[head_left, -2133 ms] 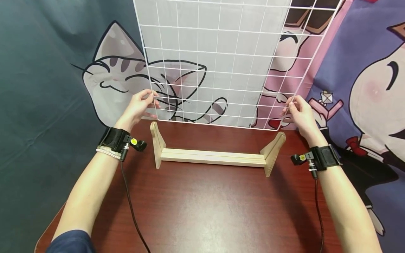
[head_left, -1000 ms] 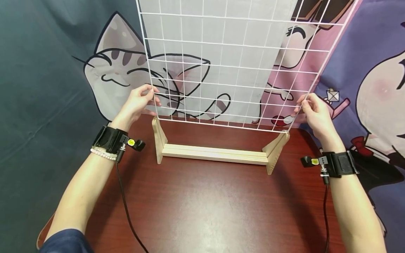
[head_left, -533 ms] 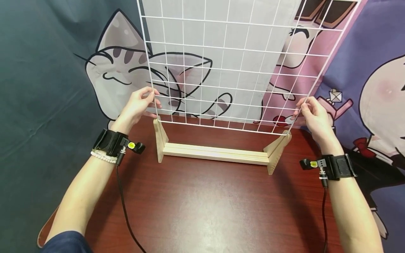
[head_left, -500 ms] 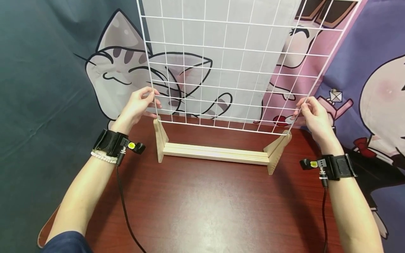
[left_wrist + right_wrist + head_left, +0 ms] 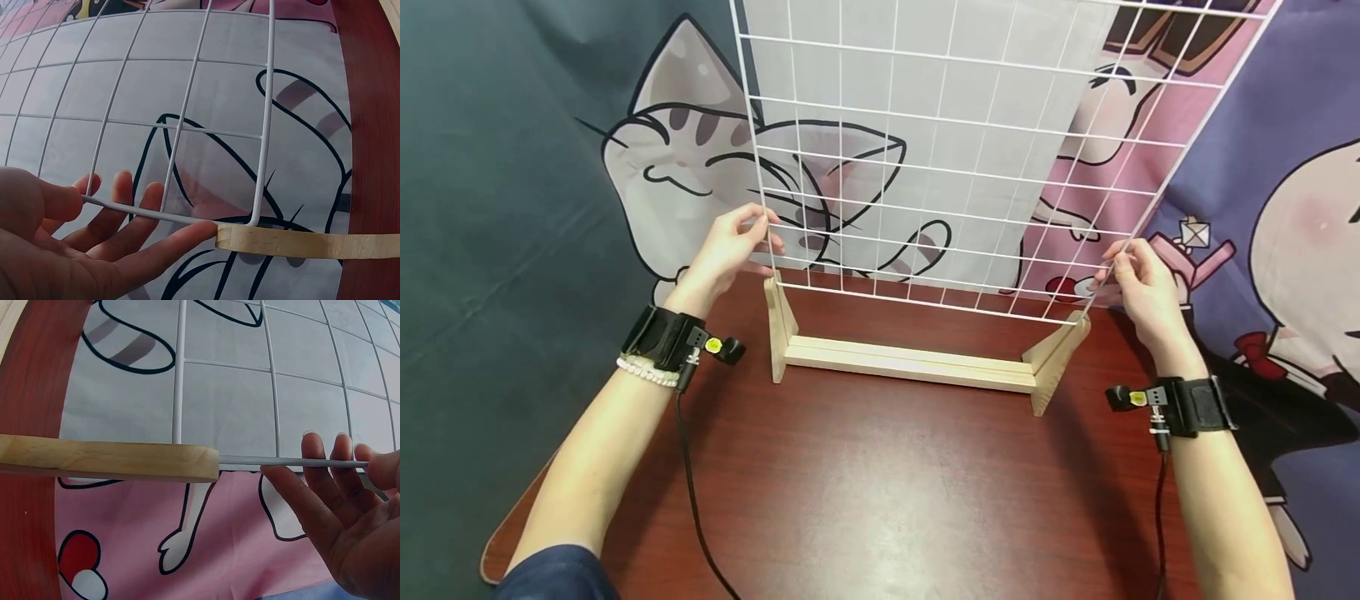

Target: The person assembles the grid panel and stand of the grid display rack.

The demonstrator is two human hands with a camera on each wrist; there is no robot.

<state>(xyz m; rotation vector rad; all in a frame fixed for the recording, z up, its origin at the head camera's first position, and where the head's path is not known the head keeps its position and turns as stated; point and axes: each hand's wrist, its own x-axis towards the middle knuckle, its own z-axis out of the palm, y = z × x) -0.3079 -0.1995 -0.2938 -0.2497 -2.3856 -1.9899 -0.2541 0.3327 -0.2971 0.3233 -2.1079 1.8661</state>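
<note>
White grid, sides pinched by fingers, bottom edge well above wooden crossbar.

Grid over stand on table, lower corners seemingly against both end pieces, cloth behind.

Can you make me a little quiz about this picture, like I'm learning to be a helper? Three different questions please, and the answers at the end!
1. Pick one: how many hands hold the white wire grid?
A) none
B) one
C) two

2. True or false: in the head view, part of the table shows between the grid's bottom wire and the wooden crossbar.

3. Fill in the blank: the white beaded bracelet is on the person's ____ wrist.

Key:
1. C, the left hand and the right hand.
2. True.
3. left
</note>
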